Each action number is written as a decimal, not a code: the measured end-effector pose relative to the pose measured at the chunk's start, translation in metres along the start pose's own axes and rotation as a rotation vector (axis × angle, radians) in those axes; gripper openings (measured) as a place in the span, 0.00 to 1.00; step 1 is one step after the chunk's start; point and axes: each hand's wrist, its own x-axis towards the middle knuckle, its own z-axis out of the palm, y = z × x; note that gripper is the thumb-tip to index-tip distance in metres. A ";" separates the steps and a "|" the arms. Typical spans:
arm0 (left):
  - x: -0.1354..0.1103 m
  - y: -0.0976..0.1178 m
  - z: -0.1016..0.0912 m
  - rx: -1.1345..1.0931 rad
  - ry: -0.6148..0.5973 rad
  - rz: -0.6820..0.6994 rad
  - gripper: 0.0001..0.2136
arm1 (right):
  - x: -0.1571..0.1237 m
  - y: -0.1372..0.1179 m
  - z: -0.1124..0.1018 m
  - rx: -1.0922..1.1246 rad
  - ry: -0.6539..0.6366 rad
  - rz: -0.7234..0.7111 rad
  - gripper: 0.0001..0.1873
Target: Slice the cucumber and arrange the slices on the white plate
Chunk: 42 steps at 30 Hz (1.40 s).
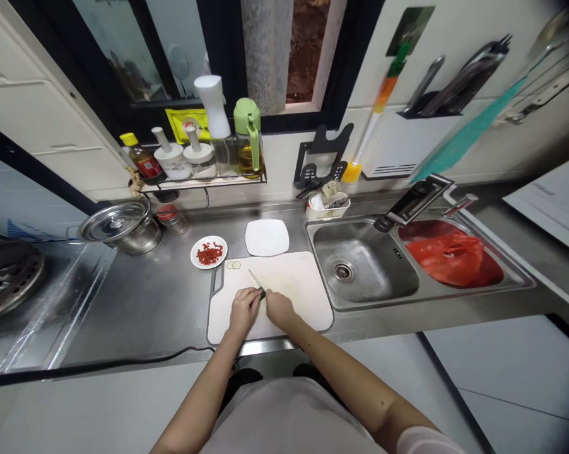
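My left hand (pixel 245 309) is closed on a short piece of cucumber (pixel 262 294), mostly hidden by the fingers, on the white cutting board (pixel 308 302). Wrapped round the handle of a knife (pixel 253 277) is my right hand (pixel 279 309); the thin blade points up and to the left, right beside the cucumber. Two pale green cucumber slices (pixel 234 265) lie near the board's upper left corner. Behind the board sits a white square plate (pixel 267 237). To its left, a small white plate (pixel 195 257) holds chopped red pieces.
A double sink (pixel 364 268) adjoins the board's right side, with a red plastic bag (pixel 448 257) in the far basin. A lidded steel pot (pixel 123 227) and a red-lidded jar (pixel 172 217) stand at the left. Bottles and seasoning jars fill the rack (pixel 204 184) under the window.
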 end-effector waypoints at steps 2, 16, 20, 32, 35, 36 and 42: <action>0.000 0.000 0.000 0.002 -0.003 -0.005 0.11 | 0.003 0.000 0.002 0.009 0.033 -0.017 0.16; 0.001 0.000 -0.001 0.054 -0.032 0.006 0.11 | 0.010 0.000 -0.008 0.046 0.036 -0.028 0.15; 0.001 -0.001 0.000 0.063 -0.024 -0.005 0.11 | 0.004 0.005 -0.004 0.024 0.031 -0.030 0.17; 0.004 0.004 -0.002 0.097 -0.055 -0.062 0.09 | -0.024 0.023 -0.002 0.002 -0.022 0.006 0.16; 0.006 0.006 -0.004 0.105 -0.068 -0.083 0.09 | -0.027 0.026 -0.007 -0.010 -0.009 0.018 0.16; 0.006 0.006 -0.004 0.105 -0.072 -0.089 0.09 | -0.028 0.027 -0.009 -0.018 -0.002 0.018 0.16; 0.004 0.008 -0.006 0.099 -0.048 -0.116 0.10 | -0.030 0.030 -0.016 -0.119 0.045 -0.002 0.17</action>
